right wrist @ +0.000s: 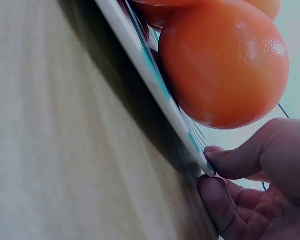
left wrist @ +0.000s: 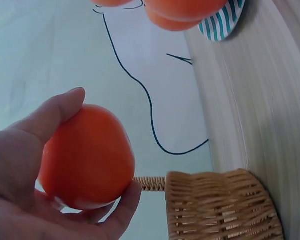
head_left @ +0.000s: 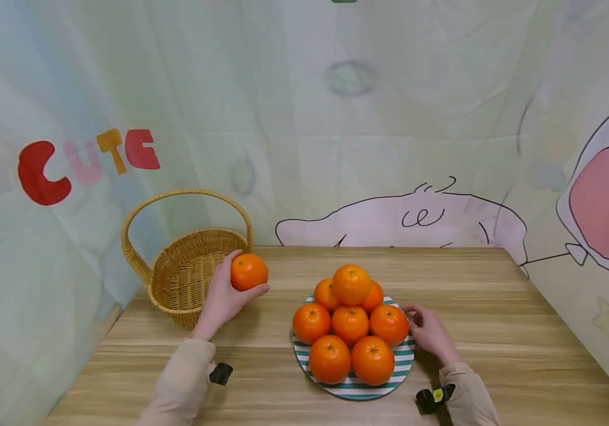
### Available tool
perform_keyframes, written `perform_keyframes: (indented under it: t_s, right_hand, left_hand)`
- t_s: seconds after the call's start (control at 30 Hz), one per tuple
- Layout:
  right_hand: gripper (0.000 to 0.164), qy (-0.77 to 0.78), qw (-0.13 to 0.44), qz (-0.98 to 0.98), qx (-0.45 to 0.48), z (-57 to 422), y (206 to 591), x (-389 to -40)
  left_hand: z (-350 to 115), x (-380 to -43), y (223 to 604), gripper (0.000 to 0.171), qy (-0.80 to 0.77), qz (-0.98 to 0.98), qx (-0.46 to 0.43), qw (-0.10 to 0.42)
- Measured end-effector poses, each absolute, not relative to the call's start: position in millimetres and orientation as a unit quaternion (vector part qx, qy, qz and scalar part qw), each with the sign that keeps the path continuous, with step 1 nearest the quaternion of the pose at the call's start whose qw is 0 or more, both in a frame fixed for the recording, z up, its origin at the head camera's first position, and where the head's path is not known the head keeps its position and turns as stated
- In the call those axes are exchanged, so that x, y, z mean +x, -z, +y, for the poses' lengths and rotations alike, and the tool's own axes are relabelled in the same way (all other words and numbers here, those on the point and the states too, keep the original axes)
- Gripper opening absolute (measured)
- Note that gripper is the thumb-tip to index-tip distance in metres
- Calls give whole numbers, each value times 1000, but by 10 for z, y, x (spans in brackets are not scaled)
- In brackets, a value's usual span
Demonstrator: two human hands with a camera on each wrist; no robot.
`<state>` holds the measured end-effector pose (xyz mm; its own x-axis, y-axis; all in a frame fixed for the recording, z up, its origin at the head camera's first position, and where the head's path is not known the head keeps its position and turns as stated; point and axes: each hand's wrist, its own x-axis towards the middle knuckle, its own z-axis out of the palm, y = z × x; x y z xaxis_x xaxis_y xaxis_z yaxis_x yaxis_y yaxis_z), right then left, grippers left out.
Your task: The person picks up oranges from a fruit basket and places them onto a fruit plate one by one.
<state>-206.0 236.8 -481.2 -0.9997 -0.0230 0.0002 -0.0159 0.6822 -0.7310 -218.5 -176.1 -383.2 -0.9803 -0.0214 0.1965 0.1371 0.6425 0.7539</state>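
My left hand [head_left: 224, 300] grips a single orange [head_left: 250, 272], thumb on one side and fingers on the other; it is held up at the right rim of a wicker basket [head_left: 167, 296]. In the left wrist view, the fingers wrap around this orange [left wrist: 87, 157]. At the right edge of a round green-and-white striped plate [head_left: 403, 362] is my right hand [head_left: 432, 334]. The right wrist view has its thumb over and a finger under the plate's rim [right wrist: 175, 117]. Several oranges are piled on the plate, one orange [head_left: 351, 285] on top.
The basket's tall arched handle [head_left: 189, 192] rises at the back left of the wooden table [head_left: 496, 331]. A printed curtain [head_left: 304, 118] closes off the back and both sides. Dark wrist cameras [head_left: 221, 374] are worn at both sleeves.
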Motion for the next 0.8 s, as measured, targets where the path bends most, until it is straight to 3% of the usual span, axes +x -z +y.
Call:
perform_keyframes:
  t_s: [0.5, 0.8]
  right_hand:
    - [29, 401, 3, 916, -12, 2379, 4803, -2056]
    - [28, 399, 1, 917, -12, 2371, 4814, -2059]
  left_hand:
    - [-1413, -1989, 3851, 89, 467, -877, -35, 104]
    - [-1186, -1902, 3878, 84, 482, -863, -58, 140]
